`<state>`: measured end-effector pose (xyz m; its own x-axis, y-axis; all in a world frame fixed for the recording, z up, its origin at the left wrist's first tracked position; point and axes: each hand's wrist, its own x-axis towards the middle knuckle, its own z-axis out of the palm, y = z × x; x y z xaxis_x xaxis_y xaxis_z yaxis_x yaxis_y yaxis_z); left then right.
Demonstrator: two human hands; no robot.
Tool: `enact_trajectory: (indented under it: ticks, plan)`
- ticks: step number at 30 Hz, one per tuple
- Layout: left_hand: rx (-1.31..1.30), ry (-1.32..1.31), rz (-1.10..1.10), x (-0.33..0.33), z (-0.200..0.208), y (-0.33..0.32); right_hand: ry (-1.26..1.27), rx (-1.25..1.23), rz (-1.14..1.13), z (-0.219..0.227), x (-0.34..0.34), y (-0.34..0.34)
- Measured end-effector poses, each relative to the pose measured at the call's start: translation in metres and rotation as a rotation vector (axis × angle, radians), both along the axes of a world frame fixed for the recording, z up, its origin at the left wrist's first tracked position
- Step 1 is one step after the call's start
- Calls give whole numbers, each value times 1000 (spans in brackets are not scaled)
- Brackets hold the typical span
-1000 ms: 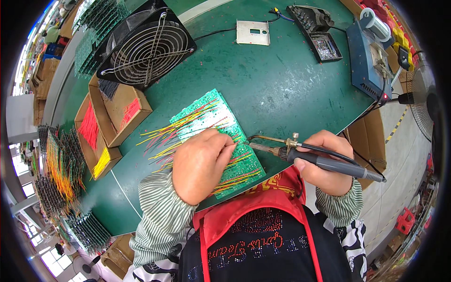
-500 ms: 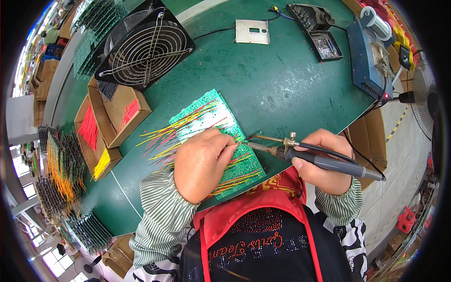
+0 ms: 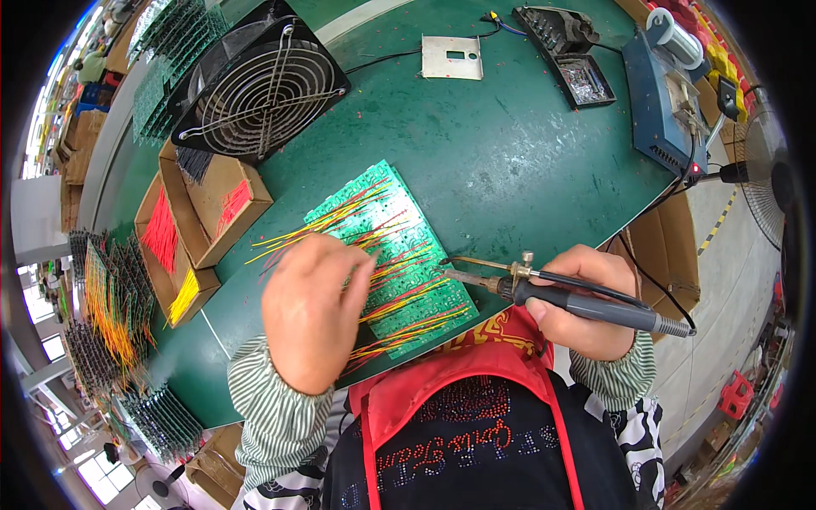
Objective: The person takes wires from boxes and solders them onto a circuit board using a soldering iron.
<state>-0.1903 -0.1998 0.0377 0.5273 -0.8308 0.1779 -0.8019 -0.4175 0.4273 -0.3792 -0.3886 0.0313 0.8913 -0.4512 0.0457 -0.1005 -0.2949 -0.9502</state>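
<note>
A green circuit board panel (image 3: pixel 414 223) lies tilted on the bench, with rows of red, yellow and dark wires (image 3: pixel 412 293) running from it toward the left. My left hand (image 3: pixel 306 310) hovers over the loose wire ends at the panel's left side, slightly blurred. Its fingers are loosely curled, the thumb stands apart, and nothing shows between them. In my right hand (image 3: pixel 586 297) is a grey-handled soldering iron (image 3: pixel 586 308) with a thin brass solder-feed tube (image 3: pixel 480 262) above its shaft. The iron's tip points left, close to the panel's right edge.
Cardboard boxes (image 3: pixel 206 259) of red, yellow and dark wires stand at left, below a black fan (image 3: pixel 263 93). Wired boards (image 3: pixel 115 297) are stacked at far left. A metal plate (image 3: pixel 451 58), a black tray (image 3: pixel 586 81) and a blue soldering station (image 3: pixel 663 110) with a solder spool lie at the back.
My left hand has drawn away from the panel's middle, leftward, its thumb parting from the fingers. The soldering iron's tip has shifted slightly down and right, off the spot beside the left fingertips.
</note>
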Motion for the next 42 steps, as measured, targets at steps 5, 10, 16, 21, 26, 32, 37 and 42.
enact_trajectory:
  ticks: [5,10,16,21,26,32,37,42]
  plan:
    - [65,111,-61,-7,-19,1,-12,-10,10,-4,11,8]
    - [61,228,-32,-8,-25,7,-6,1,24,-8,15,12]
    - [66,246,-34,-6,-25,5,-5,41,19,-8,17,13]
    - [65,322,-45,0,-26,4,17,-4,33,-9,20,11]
    - [96,361,-58,2,-26,4,7,-2,31,-6,18,9]
    - [81,386,-15,0,-23,6,-13,-20,18,1,9,5]
    - [45,278,39,-4,0,27,-111,-76,71,-3,0,4]
    - [120,387,7,-22,-5,48,-115,-5,119,-1,4,17]
